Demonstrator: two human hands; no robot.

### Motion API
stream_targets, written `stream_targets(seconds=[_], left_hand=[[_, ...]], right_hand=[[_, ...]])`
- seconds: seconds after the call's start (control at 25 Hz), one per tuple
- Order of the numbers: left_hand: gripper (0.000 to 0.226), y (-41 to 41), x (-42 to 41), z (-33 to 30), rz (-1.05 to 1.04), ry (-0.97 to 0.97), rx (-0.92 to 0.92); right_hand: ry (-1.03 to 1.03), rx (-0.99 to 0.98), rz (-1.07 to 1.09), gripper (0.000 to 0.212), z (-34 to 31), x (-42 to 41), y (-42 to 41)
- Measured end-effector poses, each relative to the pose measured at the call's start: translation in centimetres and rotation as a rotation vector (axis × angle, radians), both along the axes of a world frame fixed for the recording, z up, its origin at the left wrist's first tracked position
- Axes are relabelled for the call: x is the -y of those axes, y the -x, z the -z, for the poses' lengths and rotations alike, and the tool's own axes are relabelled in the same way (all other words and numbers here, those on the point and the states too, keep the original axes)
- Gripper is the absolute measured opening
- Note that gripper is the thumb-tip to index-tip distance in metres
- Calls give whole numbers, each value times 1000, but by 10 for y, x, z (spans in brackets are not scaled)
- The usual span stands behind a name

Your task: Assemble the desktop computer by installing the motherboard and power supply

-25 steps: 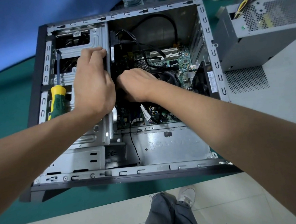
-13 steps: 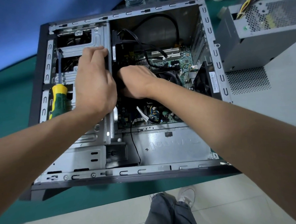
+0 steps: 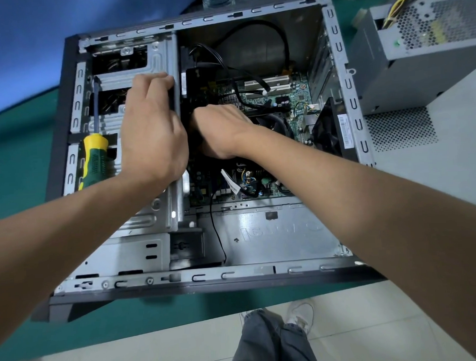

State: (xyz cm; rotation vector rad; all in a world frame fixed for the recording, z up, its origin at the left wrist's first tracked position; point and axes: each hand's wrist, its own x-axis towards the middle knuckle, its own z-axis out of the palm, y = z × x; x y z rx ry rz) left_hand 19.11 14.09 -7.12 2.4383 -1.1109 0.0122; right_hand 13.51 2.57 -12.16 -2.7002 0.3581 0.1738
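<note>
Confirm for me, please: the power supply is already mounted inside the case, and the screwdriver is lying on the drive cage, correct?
Not quite. The head view shows the power supply sitting outside the case, to its right, not mounted. The rest holds: the screwdriver lies on the drive cage.

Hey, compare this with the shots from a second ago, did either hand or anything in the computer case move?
Almost nothing changed. The right hand stays reaching down over the motherboard, shifted at most very slightly. The left hand still grips the edge of the metal drive cage. The screwdriver still lies on the cage, and the power supply still sits outside the computer case.
</note>
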Motion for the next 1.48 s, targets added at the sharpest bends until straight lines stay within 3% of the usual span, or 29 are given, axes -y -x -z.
stream_targets(seconds=[1.16,1.28,1.48], left_hand=[[51,0,0,0,3,5,0],[51,0,-1,-1,3,5,-3],[51,0,-1,-1,-5,3,-2]], right_hand=[[135,60,-85,24,-3,-9,5],[112,66,-96,3,-4,-11,7],[65,54,-99,20,-4,-21,5]])
